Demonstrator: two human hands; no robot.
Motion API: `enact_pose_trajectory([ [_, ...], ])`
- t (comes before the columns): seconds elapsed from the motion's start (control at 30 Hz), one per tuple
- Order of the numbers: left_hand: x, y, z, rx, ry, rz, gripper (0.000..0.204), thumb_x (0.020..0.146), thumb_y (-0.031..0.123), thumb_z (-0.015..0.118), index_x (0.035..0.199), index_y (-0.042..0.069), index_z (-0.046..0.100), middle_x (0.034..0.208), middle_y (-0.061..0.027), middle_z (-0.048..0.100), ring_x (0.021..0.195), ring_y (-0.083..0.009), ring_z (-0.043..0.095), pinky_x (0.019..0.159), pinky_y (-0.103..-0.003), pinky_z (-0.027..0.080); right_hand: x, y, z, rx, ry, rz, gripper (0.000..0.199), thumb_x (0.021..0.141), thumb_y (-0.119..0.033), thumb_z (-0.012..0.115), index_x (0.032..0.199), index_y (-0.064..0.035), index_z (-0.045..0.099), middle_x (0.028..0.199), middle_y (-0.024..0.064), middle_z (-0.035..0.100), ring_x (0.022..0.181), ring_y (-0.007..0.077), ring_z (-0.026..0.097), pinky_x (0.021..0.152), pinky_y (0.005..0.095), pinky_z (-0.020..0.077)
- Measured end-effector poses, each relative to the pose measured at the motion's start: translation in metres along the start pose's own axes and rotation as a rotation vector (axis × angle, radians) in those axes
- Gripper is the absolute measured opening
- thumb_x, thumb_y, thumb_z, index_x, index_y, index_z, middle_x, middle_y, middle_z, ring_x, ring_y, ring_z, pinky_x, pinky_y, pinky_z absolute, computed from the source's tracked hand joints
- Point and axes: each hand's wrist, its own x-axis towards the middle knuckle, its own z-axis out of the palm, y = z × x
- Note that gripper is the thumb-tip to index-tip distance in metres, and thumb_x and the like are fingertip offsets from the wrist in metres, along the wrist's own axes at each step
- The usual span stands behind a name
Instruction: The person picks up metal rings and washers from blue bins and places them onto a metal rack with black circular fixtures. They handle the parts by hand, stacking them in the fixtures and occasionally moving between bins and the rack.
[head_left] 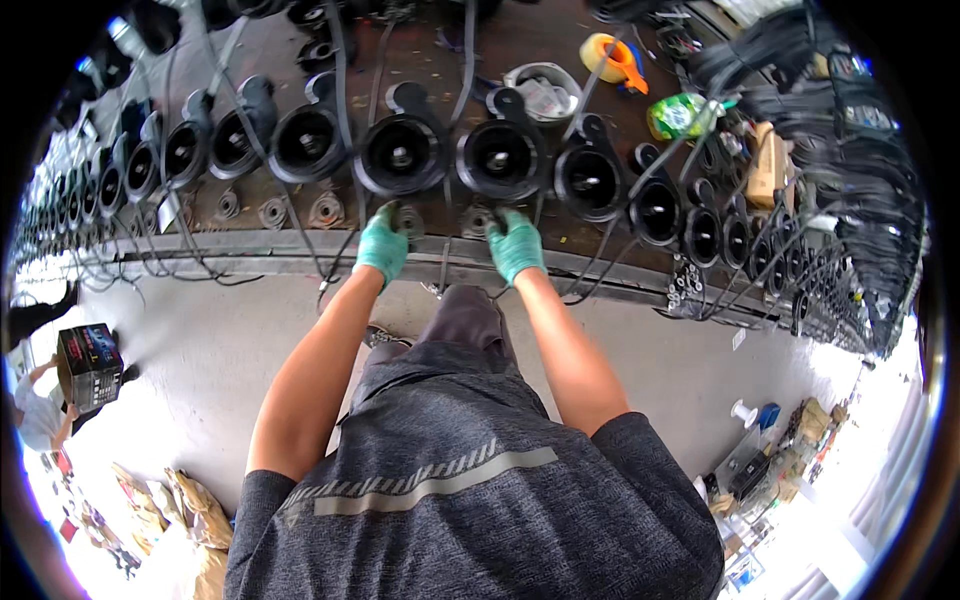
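Observation:
My left hand, in a green glove with darkened fingertips, is closed at the left edge of a round metal flange on the bench's near edge. My right hand, gloved the same way, has its fingers closed at the right edge of another such flange. The flanges lie between my hands; the finger undersides are hidden. Just beyond them stand two black round housings with open fronts, the left housing and the right housing, each with a smaller round part behind it.
More black housings curve away in a row on both sides. Several flanges lie along the bench edge. Cables hang across. Behind are a metal bowl, a tape roll and a green packet. At left a person carries a box.

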Motion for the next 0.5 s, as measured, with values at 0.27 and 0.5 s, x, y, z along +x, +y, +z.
enact_pose_trajectory([
  [0.27,-0.035,0.071,0.005,0.468,0.003,0.136,0.05,0.088,-0.001,0.065,0.137,0.002,0.057,0.133,-0.0194,0.063,0.125,-0.0334,0.06,0.106,-0.038,0.046,-0.005,0.029,-0.016,0.1,-0.111,-0.202,0.028,0.082,-0.007,0.061,0.109,-0.0004,0.065,0.109,0.0265,0.064,0.104,0.0454,0.062,0.092,0.0503,0.0511],
  [0.5,-0.073,0.059,-0.018,0.141,0.115,-0.031,0.055,0.094,-0.01,0.054,0.146,0.004,0.05,0.145,-0.0115,0.056,0.131,-0.0208,0.055,0.105,-0.033,0.047,-0.013,0.024,-0.03,0.204,-0.21,-0.228,0.028,0.085,-0.009,0.065,0.112,-0.0019,0.065,0.113,0.0247,0.065,0.106,0.0429,0.062,0.093,0.0488,0.0515],
])
